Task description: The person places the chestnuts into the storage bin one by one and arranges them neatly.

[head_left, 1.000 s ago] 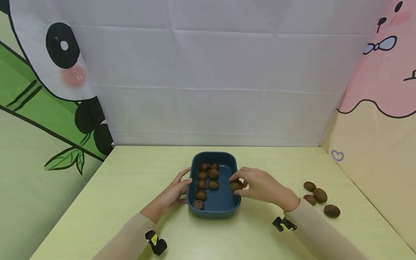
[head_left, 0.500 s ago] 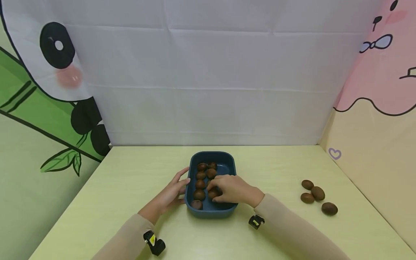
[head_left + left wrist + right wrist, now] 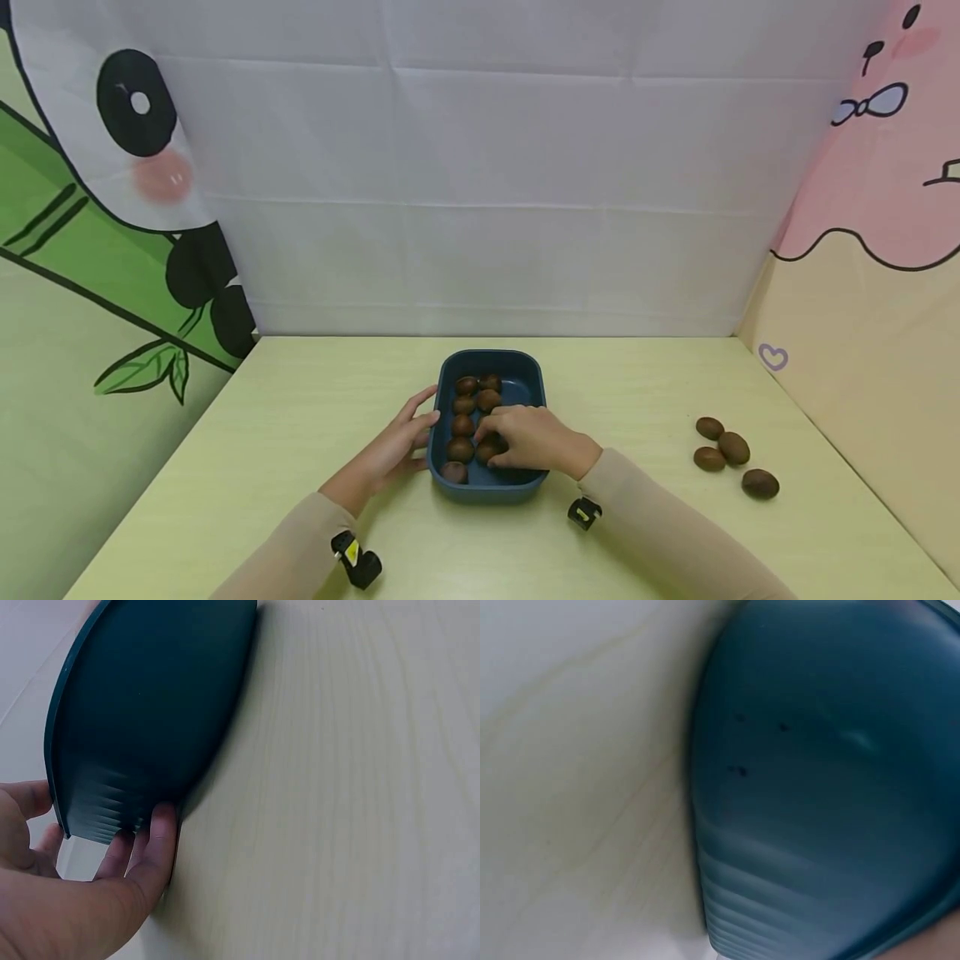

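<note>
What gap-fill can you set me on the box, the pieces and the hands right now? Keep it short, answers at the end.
1. The left hand rests against the ____ side of the blue box.
2. The right hand pinches a rounded piece coloured ____.
3. The loose pieces on the table number ____.

Missing words: left; brown; four.

What seem brown nuts (image 3: 462,426) lie in a blue box (image 3: 491,495).
</note>
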Demonstrator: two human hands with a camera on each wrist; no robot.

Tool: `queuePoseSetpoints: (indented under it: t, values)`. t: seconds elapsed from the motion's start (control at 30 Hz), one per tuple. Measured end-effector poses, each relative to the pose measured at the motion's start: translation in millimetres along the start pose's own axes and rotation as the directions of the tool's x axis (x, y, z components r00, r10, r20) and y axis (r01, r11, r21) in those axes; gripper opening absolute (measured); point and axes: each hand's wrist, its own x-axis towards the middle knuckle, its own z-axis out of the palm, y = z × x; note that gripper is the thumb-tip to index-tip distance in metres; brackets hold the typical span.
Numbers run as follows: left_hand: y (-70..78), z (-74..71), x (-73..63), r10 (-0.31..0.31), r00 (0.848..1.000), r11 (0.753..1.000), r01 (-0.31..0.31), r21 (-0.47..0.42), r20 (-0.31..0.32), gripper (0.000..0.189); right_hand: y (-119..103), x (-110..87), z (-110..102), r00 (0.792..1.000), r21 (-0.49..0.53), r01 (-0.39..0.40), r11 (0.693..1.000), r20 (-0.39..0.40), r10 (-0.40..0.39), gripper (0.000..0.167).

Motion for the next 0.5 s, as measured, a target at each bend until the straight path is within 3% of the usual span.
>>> queuePoseSetpoints:
  t: [0.27, 0.5]
  values:
    - [-0.1, -0.2, -0.6, 0.000, 1.000, 1.000, 0.000, -0.001, -0.001, 0.062, 0.0, -3.8, -5.1, 1.000, 0.001, 0.017, 1.000, -0.006, -0.017, 0.030]
    - [-0.3, 0.1, -0.3, 0.001, 1.000, 1.000, -0.001, 0.003, -0.008, 0.062, 2.0, -18.5, -21.8, 0.999, 0.018, 0.020, 1.000, -0.047, -0.019, 0.031]
